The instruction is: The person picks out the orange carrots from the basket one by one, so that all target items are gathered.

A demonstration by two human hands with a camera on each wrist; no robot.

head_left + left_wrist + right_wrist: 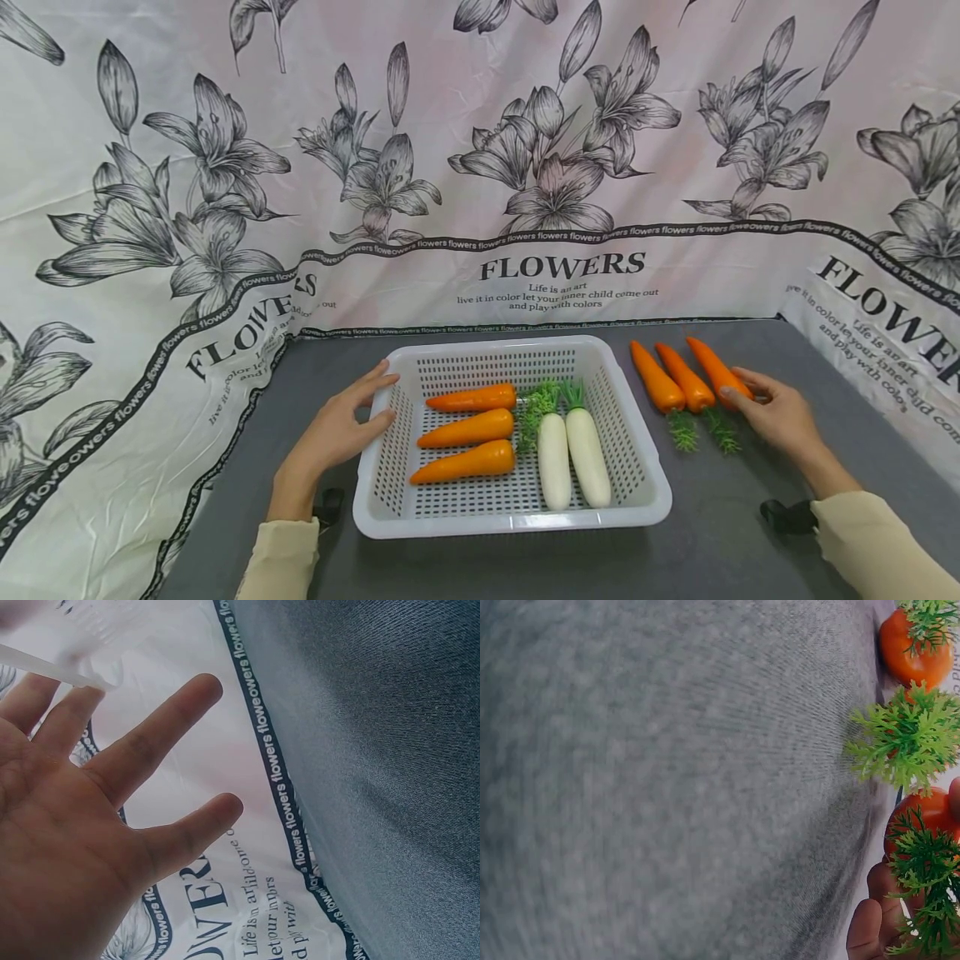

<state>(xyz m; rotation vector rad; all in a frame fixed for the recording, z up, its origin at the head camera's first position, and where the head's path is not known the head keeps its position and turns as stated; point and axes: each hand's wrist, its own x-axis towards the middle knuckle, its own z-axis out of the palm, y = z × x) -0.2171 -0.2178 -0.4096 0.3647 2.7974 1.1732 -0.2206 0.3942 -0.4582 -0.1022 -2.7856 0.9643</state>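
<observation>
A white perforated plastic basket sits on the dark grey cloth, with several vegetables in it. Inside, three orange carrots lie one above another, beside two white radishes. My left hand rests at the basket's left rim, its fingers straight and spread; in the left wrist view fingertips meet the rim. Right of the basket, two carrots lie on the cloth. Next to them my right hand pinches the third carrot by its leafy end, between thumb and fingers.
A white curtain printed with lilies and lettering stands behind and at both sides. Grey cloth covers the table. Dark straps sit at both wrists.
</observation>
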